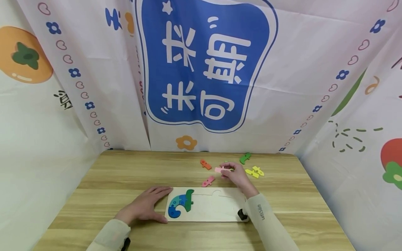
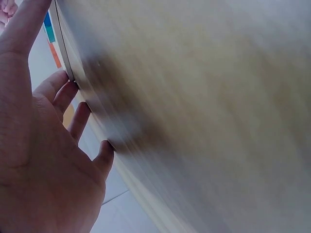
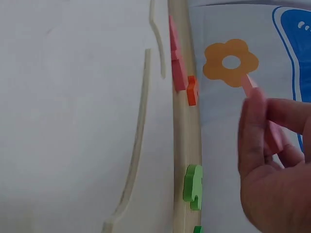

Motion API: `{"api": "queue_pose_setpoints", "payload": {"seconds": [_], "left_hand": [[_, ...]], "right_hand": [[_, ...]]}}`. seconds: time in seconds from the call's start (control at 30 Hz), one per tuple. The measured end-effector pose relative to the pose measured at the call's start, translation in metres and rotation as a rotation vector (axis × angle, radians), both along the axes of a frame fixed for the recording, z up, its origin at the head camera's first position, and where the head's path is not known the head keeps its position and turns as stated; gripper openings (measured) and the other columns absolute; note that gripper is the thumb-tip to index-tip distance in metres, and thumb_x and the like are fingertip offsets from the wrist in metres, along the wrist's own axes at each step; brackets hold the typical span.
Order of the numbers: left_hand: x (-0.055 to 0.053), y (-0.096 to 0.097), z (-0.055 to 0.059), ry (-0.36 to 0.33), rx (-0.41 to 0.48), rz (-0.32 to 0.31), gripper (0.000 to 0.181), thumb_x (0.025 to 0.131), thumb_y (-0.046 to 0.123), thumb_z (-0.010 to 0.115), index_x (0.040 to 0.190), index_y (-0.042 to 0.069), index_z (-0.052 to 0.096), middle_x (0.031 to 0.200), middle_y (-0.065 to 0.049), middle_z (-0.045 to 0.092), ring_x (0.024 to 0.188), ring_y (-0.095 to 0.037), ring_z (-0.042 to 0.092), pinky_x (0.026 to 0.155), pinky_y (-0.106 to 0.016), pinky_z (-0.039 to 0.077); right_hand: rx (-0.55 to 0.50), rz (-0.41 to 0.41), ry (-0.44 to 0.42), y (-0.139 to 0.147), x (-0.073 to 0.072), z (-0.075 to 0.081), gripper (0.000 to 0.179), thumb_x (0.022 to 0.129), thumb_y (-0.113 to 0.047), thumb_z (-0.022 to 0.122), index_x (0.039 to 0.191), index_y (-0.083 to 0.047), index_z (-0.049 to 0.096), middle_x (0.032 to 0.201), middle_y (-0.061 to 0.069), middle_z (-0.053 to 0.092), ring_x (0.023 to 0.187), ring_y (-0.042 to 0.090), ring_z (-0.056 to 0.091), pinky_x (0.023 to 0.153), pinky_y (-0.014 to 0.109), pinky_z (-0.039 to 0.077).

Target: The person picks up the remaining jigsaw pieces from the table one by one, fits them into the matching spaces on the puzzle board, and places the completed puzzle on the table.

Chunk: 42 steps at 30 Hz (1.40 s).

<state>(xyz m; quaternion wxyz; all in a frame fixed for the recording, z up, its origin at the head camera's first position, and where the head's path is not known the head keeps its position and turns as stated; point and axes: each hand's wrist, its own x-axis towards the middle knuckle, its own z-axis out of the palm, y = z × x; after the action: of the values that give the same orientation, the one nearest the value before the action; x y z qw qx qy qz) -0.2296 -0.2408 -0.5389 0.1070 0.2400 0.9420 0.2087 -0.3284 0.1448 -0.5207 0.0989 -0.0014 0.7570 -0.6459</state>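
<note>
Left hand [image 1: 146, 206] steadies puzzle board [image 1: 216, 212]; right hand [image 1: 236, 174] pinches pink piece [image 1: 219, 169].

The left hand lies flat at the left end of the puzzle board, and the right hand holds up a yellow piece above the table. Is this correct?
Not quite: the piece in the right hand is pink, not yellow, as the head and right wrist views show. The yellow pieces lie on the table beside that hand. The rest holds: the left hand lies flat at the left end of the puzzle board.
</note>
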Motion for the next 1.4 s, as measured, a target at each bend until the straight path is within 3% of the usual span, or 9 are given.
{"api": "queue_pose_setpoints", "payload": {"seconds": [0.2,0.3,0.43,0.57,0.7,0.83,0.97,1.2,1.4], "left_hand": [[-0.002,-0.0009,-0.0028,0.003,-0.002,0.003,0.112,0.071,0.075,0.08,0.162,0.024,0.038,0.164,-0.003,0.041,0.149,-0.037,0.036,0.116,-0.069,0.032],[-0.0031,-0.0015,-0.0043,0.007,-0.004,0.002,0.112,0.071,0.076,0.079,0.162,0.024,0.038,0.164,-0.003,0.041,0.149,-0.038,0.036,0.116,-0.069,0.032],[-0.0042,-0.0018,-0.0045,0.006,-0.009,0.003,0.112,0.071,0.077,0.079,0.162,0.025,0.038,0.164,-0.003,0.041,0.148,-0.038,0.036,0.115,-0.069,0.032],[-0.0049,-0.0011,-0.0032,0.003,-0.011,0.007,0.111,0.071,0.077,0.079,0.162,0.026,0.038,0.163,-0.003,0.041,0.148,-0.037,0.037,0.115,-0.069,0.033],[-0.0039,-0.001,-0.0038,-0.002,-0.014,0.005,0.111,0.071,0.077,0.079,0.161,0.026,0.039,0.163,-0.003,0.041,0.148,-0.037,0.037,0.115,-0.068,0.033],[-0.0028,-0.0015,-0.0046,-0.007,-0.009,0.004,0.111,0.071,0.076,0.079,0.162,0.026,0.039,0.164,-0.003,0.041,0.148,-0.038,0.037,0.115,-0.069,0.033],[-0.0035,-0.0021,-0.0059,-0.005,-0.008,0.011,0.111,0.071,0.077,0.079,0.162,0.027,0.038,0.164,-0.002,0.04,0.148,-0.037,0.036,0.115,-0.069,0.033],[-0.0033,-0.0031,-0.0049,0.004,-0.007,0.0,0.113,0.071,0.078,0.078,0.162,0.025,0.038,0.165,-0.002,0.04,0.148,-0.038,0.037,0.115,-0.069,0.034],[-0.0024,-0.0031,-0.0045,0.007,-0.003,-0.003,0.113,0.071,0.078,0.078,0.162,0.025,0.038,0.164,-0.002,0.04,0.148,-0.038,0.037,0.115,-0.069,0.034]], "right_hand": [[0.083,0.029,0.085,0.0014,-0.0006,-0.0001,0.029,0.094,-0.008,0.076,0.123,-0.007,0.073,0.1,0.007,0.069,0.082,0.017,0.061,0.078,0.041,0.058],[0.058,0.065,0.104,0.0008,-0.0014,0.0003,0.026,0.098,-0.008,0.071,0.124,-0.006,0.071,0.109,0.01,0.068,0.089,0.017,0.065,0.088,0.046,0.059],[-0.013,0.111,0.091,-0.0006,-0.0017,0.0014,0.039,0.104,-0.005,0.06,0.143,-0.007,0.056,0.13,0.019,0.059,0.1,0.02,0.07,0.101,0.05,0.056],[-0.01,0.115,0.107,-0.0013,-0.0012,0.0013,0.055,0.102,-0.001,0.061,0.153,-0.012,0.046,0.131,0.02,0.056,0.092,0.02,0.071,0.094,0.051,0.059],[0.007,0.136,0.142,-0.0017,-0.0001,-0.0016,0.062,0.095,0.004,0.069,0.151,-0.012,0.048,0.123,0.017,0.06,0.083,0.02,0.07,0.084,0.05,0.061],[0.024,0.148,0.182,-0.0021,0.0012,-0.0042,0.057,0.091,0.006,0.073,0.143,-0.008,0.055,0.12,0.016,0.065,0.082,0.018,0.069,0.081,0.046,0.063],[0.053,0.143,0.195,-0.0025,0.0016,-0.0051,0.049,0.09,0.003,0.076,0.136,-0.006,0.061,0.121,0.015,0.067,0.083,0.019,0.069,0.081,0.048,0.062],[0.09,0.142,0.175,-0.0048,0.0052,-0.0013,0.049,0.091,0.004,0.075,0.137,-0.002,0.061,0.123,0.018,0.066,0.082,0.02,0.069,0.085,0.058,0.059],[0.073,0.126,0.178,-0.002,0.0028,-0.0057,0.048,0.088,0.002,0.079,0.134,-0.006,0.064,0.12,0.014,0.067,0.08,0.019,0.068,0.079,0.046,0.062]]}}
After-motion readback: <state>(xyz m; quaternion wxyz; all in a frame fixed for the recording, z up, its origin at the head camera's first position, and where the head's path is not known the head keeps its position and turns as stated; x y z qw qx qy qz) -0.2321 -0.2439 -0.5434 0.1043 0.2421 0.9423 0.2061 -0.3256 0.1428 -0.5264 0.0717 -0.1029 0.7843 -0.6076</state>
